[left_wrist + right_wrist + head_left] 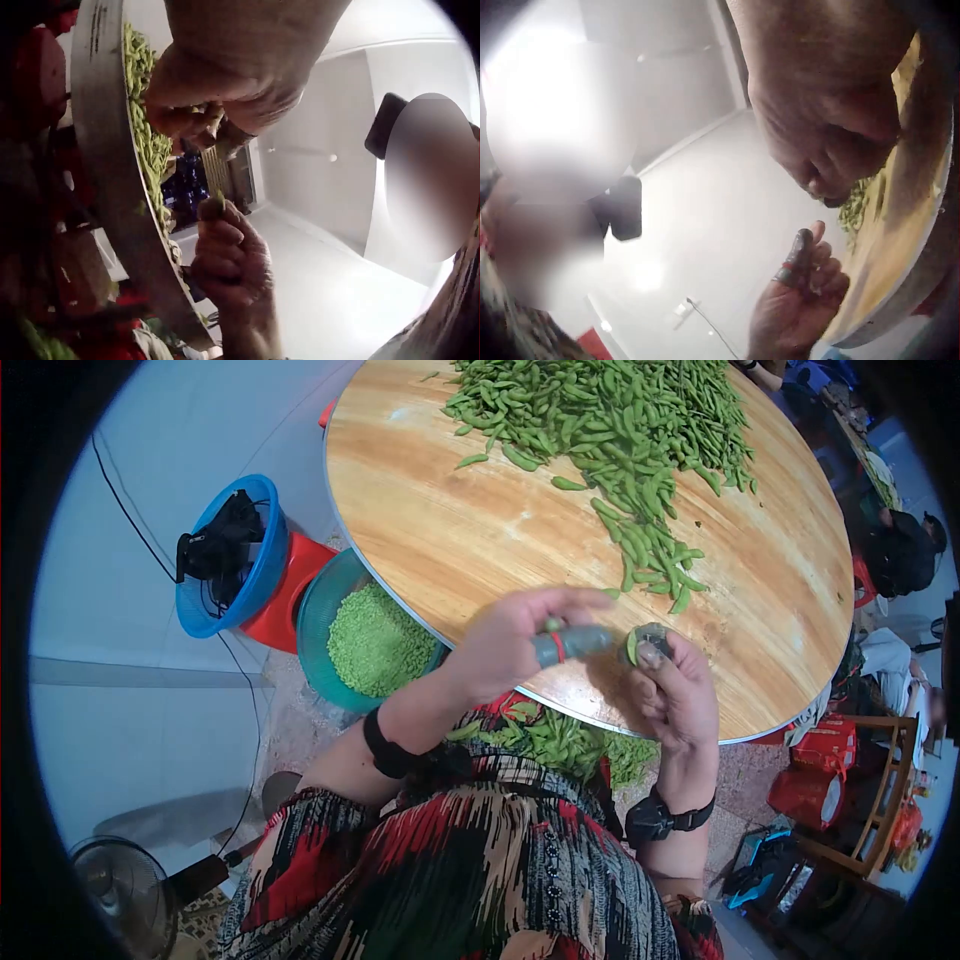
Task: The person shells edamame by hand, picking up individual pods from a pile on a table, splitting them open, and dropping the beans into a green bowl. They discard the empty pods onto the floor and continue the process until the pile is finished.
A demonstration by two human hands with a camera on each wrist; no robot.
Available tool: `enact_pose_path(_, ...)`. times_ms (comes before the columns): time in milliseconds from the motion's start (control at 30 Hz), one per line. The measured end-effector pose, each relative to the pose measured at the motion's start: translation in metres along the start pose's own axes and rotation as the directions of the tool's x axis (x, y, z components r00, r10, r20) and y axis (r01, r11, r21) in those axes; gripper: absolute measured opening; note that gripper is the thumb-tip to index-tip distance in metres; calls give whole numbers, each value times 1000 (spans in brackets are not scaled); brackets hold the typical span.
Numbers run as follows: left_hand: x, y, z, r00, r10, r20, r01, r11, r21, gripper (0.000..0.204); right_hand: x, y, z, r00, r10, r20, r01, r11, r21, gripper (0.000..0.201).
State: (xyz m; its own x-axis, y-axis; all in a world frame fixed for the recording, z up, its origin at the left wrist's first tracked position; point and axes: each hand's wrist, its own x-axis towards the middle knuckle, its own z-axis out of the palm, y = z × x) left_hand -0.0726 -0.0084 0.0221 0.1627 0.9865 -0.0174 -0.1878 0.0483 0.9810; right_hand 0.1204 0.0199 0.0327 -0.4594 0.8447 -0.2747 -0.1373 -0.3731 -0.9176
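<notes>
My right hand (680,685) pinches a green soybean pod (632,647) between thumb and fingertips, above the near edge of the round wooden table (450,510). In the left wrist view this pod (220,198) sticks up from the fingertips. A dark cover wraps a fingertip of this hand. Just to the left, my left hand (505,645) is blurred, its index finger extended and the other fingers loosely bent. Its thumb wears a grey-green sleeve (585,645) with a red band and points toward the pod. A small green spot shows beside the thumb.
A large heap of soybean pods (600,420) covers the table's far part and trails toward me. More pods (560,745) lie at my lap. A teal basin (312,630) holds shelled beans at the left, beside a blue basket (190,605) on a red stool (290,595).
</notes>
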Motion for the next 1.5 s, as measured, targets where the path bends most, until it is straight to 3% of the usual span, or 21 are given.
enact_pose_path(33,2,-5,4,990,-32,138,70,957,-281,20,-2,-3,1,997,68,41,-73,988,133,14)
enact_pose_path(67,3,-8,7,990,-27,137,64,958,-279,20,-4,-5,2,987,130,94,-150,953,262,15)
enact_pose_path(133,4,-17,11,983,-47,179,139,826,-547,19,-8,-5,8,989,115,93,-137,952,274,17)
enact_pose_path(200,4,-22,14,983,21,183,94,797,-596,22,-12,-5,14,995,91,42,-97,977,191,17)
enact_pose_path(267,1,-18,16,970,-8,244,177,714,-677,20,-14,-2,11,996,63,67,-76,975,209,16)
enact_pose_path(400,7,-23,22,979,81,187,79,698,-712,15,-17,-2,15,997,47,67,-54,993,105,22)
enact_pose_path(533,7,-18,28,1000,-18,13,22,741,-671,12,-21,-3,21,993,-43,114,44,999,-5,30)
enact_pose_path(700,7,-17,28,996,-68,-53,26,824,-566,12,-21,-2,15,986,15,167,-37,991,126,25)
enact_pose_path(767,8,-22,32,992,-38,-123,-14,916,-400,11,-18,1,16,996,-36,78,37,999,-16,20)
enact_pose_path(800,9,-23,32,991,-41,-125,-13,916,-401,11,-17,4,16,996,-33,79,35,999,-16,20)
enact_pose_path(867,9,-23,33,996,-44,-72,16,935,-354,10,-14,10,18,978,-208,-26,191,935,-298,15)
enact_pose_path(900,10,-24,33,996,-47,-72,18,935,-355,10,-15,9,17,978,-205,-27,188,936,-297,15)
enact_pose_path(1000,10,-28,30,998,57,-41,-68,937,-343,10,-19,4,17,992,-128,-22,123,981,-150,14)
enact_pose_path(1033,10,-29,29,996,86,8,-78,929,-361,11,-20,1,16,1000,-26,13,26,999,27,13)
enact_pose_path(1067,11,-29,27,991,118,57,-88,922,-378,12,-20,-1,14,996,66,66,-77,977,199,14)
enact_pose_path(1100,12,-29,25,992,116,57,-86,922,-378,12,-19,-1,12,996,67,65,-79,977,200,14)
enact_pose_path(1167,13,-30,23,979,134,154,-57,904,-423,13,-19,2,6,971,172,168,-226,894,388,17)
enact_pose_path(1300,14,-36,20,958,137,250,41,801,-597,13,-16,12,0,949,155,273,-271,842,466,20)
enact_pose_path(1367,13,-31,23,991,57,118,23,810,-586,13,-13,13,3,959,129,250,-236,853,465,20)
enact_pose_path(1400,13,-29,24,991,60,119,21,810,-587,13,-13,11,6,960,128,250,-235,854,463,20)
enact_pose_path(1500,13,-27,25,999,-24,35,40,811,-584,13,-11,7,17,983,79,168,-124,952,281,19)
